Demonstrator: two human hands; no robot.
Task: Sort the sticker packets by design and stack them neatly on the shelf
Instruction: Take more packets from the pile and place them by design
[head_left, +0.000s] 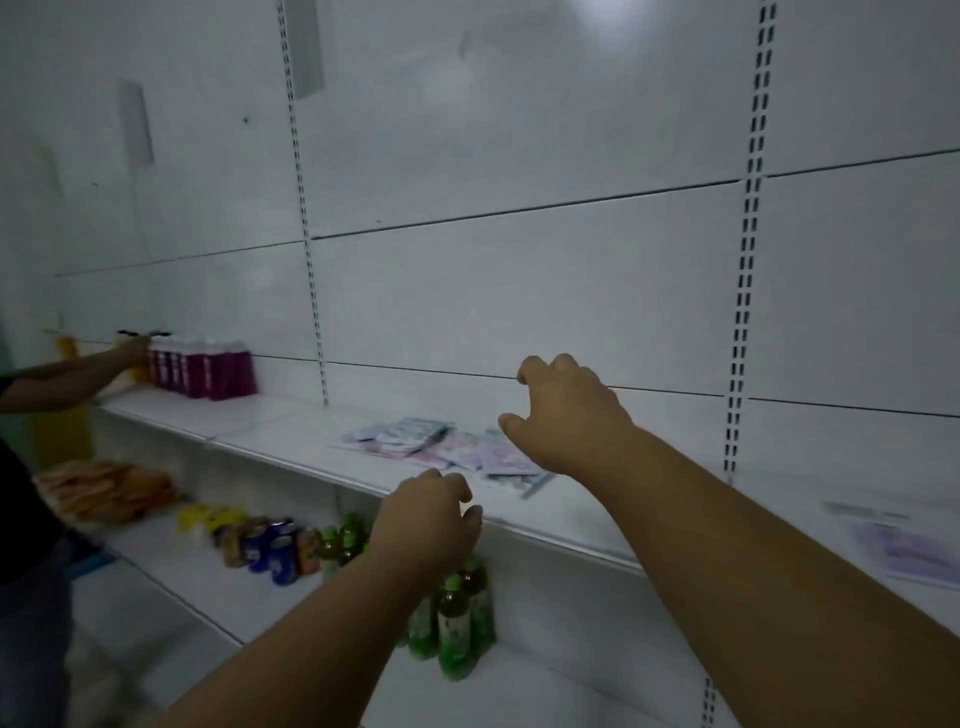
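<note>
1. Hovering at the shelf (571, 535) edge, the left hand (428, 514) is loosely curled, holding nothing.
2. Packets (415, 439) lie scattered on the shelf between both hands.
3. The right hand (563, 410) hangs above them, half open and empty.

Dim, cool grey-blue light; a soft glare patch glows high on the back panel (613, 13). Everything smears with motion blur, worst on the cans (270, 548) at lower left, and the shelf (561, 535) lines bow
</note>
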